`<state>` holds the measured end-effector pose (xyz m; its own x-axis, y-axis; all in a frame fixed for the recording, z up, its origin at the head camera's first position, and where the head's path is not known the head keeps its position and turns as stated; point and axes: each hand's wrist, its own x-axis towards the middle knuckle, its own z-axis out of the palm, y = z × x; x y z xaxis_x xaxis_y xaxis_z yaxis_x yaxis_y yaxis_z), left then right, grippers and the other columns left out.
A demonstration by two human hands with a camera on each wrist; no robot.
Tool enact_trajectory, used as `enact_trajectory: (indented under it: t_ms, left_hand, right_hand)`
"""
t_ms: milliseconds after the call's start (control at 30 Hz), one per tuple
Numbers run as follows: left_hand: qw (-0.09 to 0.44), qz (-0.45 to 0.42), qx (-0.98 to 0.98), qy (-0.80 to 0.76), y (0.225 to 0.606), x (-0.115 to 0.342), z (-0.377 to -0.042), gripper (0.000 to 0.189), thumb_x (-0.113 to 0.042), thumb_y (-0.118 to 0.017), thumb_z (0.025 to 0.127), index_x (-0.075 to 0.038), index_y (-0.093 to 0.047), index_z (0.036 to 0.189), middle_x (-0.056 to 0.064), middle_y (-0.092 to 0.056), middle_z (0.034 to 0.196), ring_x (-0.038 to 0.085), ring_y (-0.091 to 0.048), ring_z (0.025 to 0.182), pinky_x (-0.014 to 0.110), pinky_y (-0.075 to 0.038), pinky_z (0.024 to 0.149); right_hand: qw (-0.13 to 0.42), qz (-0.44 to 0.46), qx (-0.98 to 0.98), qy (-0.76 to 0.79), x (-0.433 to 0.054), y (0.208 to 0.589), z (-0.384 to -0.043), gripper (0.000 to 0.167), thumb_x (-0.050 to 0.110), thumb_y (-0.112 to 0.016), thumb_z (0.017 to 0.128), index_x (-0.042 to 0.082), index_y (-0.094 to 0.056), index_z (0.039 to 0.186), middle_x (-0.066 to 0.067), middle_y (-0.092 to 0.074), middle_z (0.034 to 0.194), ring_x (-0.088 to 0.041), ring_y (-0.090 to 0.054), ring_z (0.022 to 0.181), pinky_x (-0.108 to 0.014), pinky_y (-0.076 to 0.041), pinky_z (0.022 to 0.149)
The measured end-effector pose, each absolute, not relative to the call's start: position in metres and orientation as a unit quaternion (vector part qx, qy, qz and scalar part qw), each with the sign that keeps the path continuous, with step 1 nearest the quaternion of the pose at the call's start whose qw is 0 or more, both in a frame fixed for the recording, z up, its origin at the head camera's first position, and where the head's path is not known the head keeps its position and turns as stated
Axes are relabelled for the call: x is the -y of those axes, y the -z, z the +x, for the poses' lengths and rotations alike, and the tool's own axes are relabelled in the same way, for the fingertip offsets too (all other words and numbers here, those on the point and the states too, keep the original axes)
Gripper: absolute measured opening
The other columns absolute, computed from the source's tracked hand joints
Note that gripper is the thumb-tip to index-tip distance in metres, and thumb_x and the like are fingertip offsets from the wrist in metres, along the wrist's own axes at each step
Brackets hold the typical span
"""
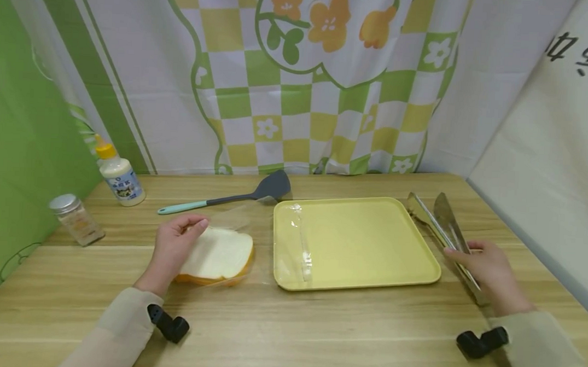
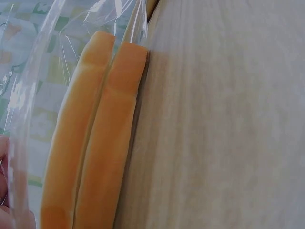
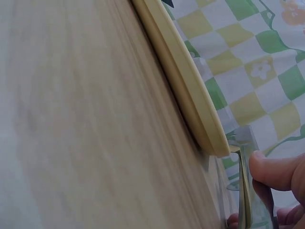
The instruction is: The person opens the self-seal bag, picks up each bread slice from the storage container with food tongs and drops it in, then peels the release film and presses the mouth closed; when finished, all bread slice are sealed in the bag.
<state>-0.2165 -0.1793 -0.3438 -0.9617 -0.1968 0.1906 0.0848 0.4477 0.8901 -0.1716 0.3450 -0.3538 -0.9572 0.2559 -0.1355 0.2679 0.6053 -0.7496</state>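
Note:
Slices of bread (image 1: 220, 252) lie in a clear plastic bag (image 1: 238, 216) at the left of the table. My left hand (image 1: 177, 244) pinches the bag's film above the bread. In the left wrist view, two bread slices (image 2: 107, 129) show their brown crusts side by side, and the hand's fingers (image 2: 4, 181) appear at the left edge behind the film (image 2: 21, 157). Beside the tray's right edge, my right hand (image 1: 487, 271) holds metal tongs (image 1: 437, 225), whose two arms stand spread apart. The right wrist view shows my thumb (image 3: 274, 169) against the tongs (image 3: 244, 191).
A yellow tray (image 1: 360, 244) sits mid-table, the bag's end over its left side. Behind the bread lies a spatula (image 1: 244, 195) with a mint handle. A squeeze bottle (image 1: 122, 179) and a metal-lidded shaker jar (image 1: 77, 220) stand at left. A patterned curtain (image 1: 321, 124) hangs behind.

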Motion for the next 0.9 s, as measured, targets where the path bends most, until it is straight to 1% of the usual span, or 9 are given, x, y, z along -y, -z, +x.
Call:
enact_trajectory:
  t_ms: [133, 300, 400, 500, 567, 700, 767, 800, 900]
  left_hand:
    - [0.131, 0.031, 0.844, 0.519, 0.344, 0.18, -0.217, 0.029, -0.026, -0.061, 0.09, -0.002, -0.069, 0.104, 0.001, -0.067, 0.1, 0.007, -0.05, 0.088, 0.016, -0.04, 0.072]
    - [0.131, 0.023, 0.847, 0.515, 0.345, 0.18, -0.218, 0.028, -0.026, -0.062, 0.09, -0.002, -0.069, 0.103, 0.004, -0.067, 0.101, 0.006, -0.05, 0.087, 0.016, -0.041, 0.072]
    - [0.128, 0.015, 0.849, 0.512, 0.344, 0.181, -0.218, 0.028, -0.024, -0.061, 0.09, -0.001, -0.069, 0.104, 0.008, -0.067, 0.105, 0.005, -0.051, 0.09, 0.017, -0.041, 0.077]
    - [0.11, 0.008, 0.856, 0.505, 0.342, 0.182, -0.218, 0.031, -0.027, -0.059, 0.092, -0.001, -0.067, 0.108, 0.011, -0.065, 0.111, 0.008, -0.051, 0.097, 0.019, -0.042, 0.082]
    - [0.096, 0.001, 0.859, 0.502, 0.338, 0.184, -0.218, 0.036, -0.031, -0.056, 0.093, -0.002, -0.065, 0.112, 0.013, -0.063, 0.117, 0.01, -0.051, 0.1, 0.022, -0.041, 0.085]
    - [0.099, -0.027, 0.87, 0.483, 0.325, 0.186, -0.225, 0.042, -0.036, -0.052, 0.094, -0.003, -0.063, 0.117, 0.014, -0.062, 0.117, 0.007, -0.053, 0.095, 0.017, -0.044, 0.077]
    - [0.102, -0.043, 0.872, 0.476, 0.315, 0.184, -0.232, 0.043, -0.038, -0.051, 0.094, -0.004, -0.063, 0.119, 0.014, -0.062, 0.117, 0.007, -0.056, 0.095, 0.019, -0.046, 0.077]
    - [0.102, -0.055, 0.874, 0.472, 0.31, 0.183, -0.236, 0.043, -0.037, -0.051, 0.095, -0.004, -0.062, 0.119, 0.014, -0.062, 0.118, 0.01, -0.057, 0.097, 0.021, -0.048, 0.078]
    - [0.071, -0.085, 0.877, 0.468, 0.29, 0.174, -0.25, 0.043, -0.037, -0.05, 0.095, -0.007, -0.059, 0.125, 0.012, -0.058, 0.125, 0.021, -0.054, 0.111, 0.035, -0.046, 0.09]
  right_hand:
    - [0.008, 0.144, -0.904, 0.403, -0.342, 0.352, -0.172, 0.083, 0.041, -0.058, 0.089, -0.02, -0.023, 0.132, -0.041, -0.033, 0.128, -0.048, -0.041, 0.107, -0.04, -0.043, 0.075]
    - [0.009, 0.146, -0.904, 0.401, -0.339, 0.35, -0.172, 0.082, 0.039, -0.057, 0.089, -0.019, -0.021, 0.134, -0.044, -0.031, 0.129, -0.05, -0.041, 0.11, -0.043, -0.043, 0.078]
    - [0.003, 0.158, -0.903, 0.399, -0.338, 0.348, -0.17, 0.082, 0.042, -0.055, 0.09, -0.017, -0.021, 0.136, -0.042, -0.032, 0.128, -0.049, -0.041, 0.109, -0.045, -0.042, 0.079]
    - [-0.018, 0.166, -0.906, 0.389, -0.335, 0.345, -0.17, 0.082, 0.045, -0.052, 0.09, -0.016, -0.022, 0.137, -0.037, -0.033, 0.126, -0.048, -0.04, 0.107, -0.049, -0.041, 0.08]
    - [-0.036, 0.163, -0.91, 0.38, -0.332, 0.34, -0.17, 0.082, 0.047, -0.051, 0.09, -0.014, -0.023, 0.138, -0.036, -0.033, 0.127, -0.049, -0.039, 0.109, -0.052, -0.039, 0.082]
    - [-0.072, 0.139, -0.915, 0.373, -0.321, 0.327, -0.171, 0.077, 0.044, -0.051, 0.091, -0.013, -0.027, 0.137, -0.036, -0.035, 0.129, -0.049, -0.037, 0.113, -0.055, -0.036, 0.085]
    - [-0.086, 0.125, -0.914, 0.375, -0.314, 0.322, -0.172, 0.073, 0.041, -0.051, 0.092, -0.012, -0.029, 0.136, -0.035, -0.037, 0.128, -0.047, -0.038, 0.113, -0.054, -0.036, 0.085]
    - [-0.094, 0.118, -0.914, 0.376, -0.311, 0.32, -0.173, 0.07, 0.037, -0.052, 0.092, -0.013, -0.031, 0.135, -0.034, -0.039, 0.126, -0.046, -0.04, 0.111, -0.053, -0.036, 0.085]
    - [-0.101, 0.098, -0.913, 0.384, -0.301, 0.316, -0.177, 0.064, 0.032, -0.053, 0.092, -0.014, -0.034, 0.132, -0.034, -0.042, 0.123, -0.044, -0.042, 0.109, -0.051, -0.037, 0.087]
